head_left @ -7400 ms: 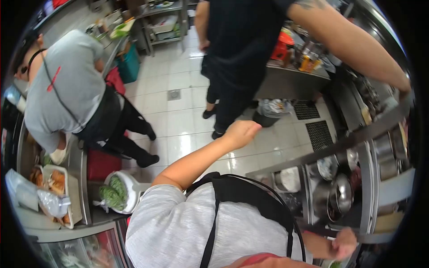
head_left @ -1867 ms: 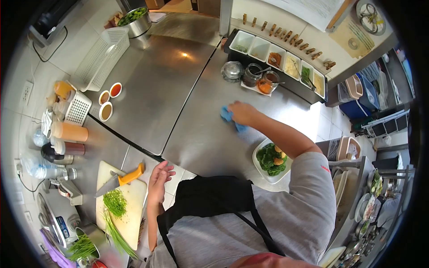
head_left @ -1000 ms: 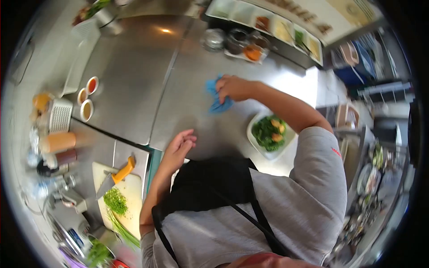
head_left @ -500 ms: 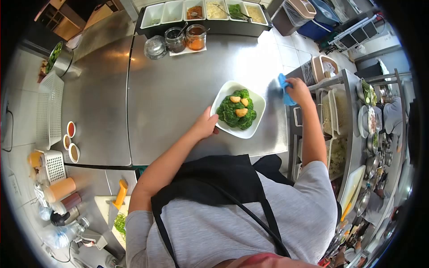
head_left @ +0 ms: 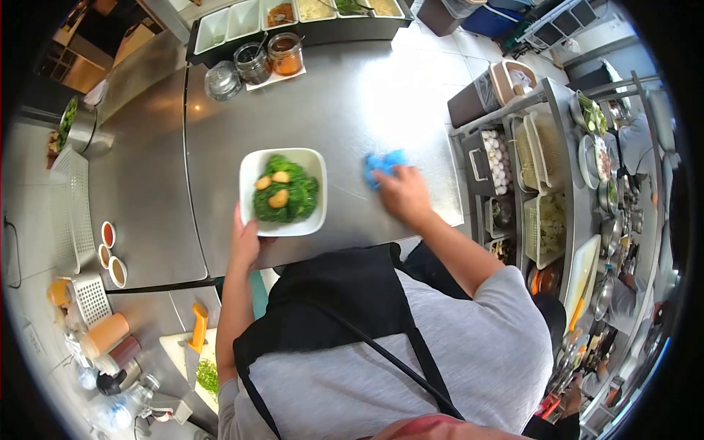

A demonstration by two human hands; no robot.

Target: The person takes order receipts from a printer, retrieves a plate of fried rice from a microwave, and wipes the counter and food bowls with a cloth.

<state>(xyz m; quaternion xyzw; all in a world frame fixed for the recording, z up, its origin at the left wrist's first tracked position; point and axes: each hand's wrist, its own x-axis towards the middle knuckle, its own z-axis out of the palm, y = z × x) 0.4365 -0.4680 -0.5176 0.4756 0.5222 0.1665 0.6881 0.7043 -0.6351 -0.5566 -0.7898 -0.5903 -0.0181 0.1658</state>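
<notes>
My left hand grips the lower left edge of a square white bowl over the steel counter; I cannot tell whether the bowl touches it. Cooked broccoli fills the bowl, with several golden garlic cloves on top. To the right, my right hand is closed on a crumpled blue cloth, pressed against the steel counter. Part of the left fingers is hidden beneath the bowl.
Along the far edge stand white ingredient tubs and glass jars. Small sauce cups sit at the left. A knife with a yellow handle lies on a cutting board at lower left. Shelving lines the right side.
My left hand has carried the bowl leftward across the counter. My right hand, still holding the blue cloth, has come left from the counter's right edge. The camera view has shifted.
</notes>
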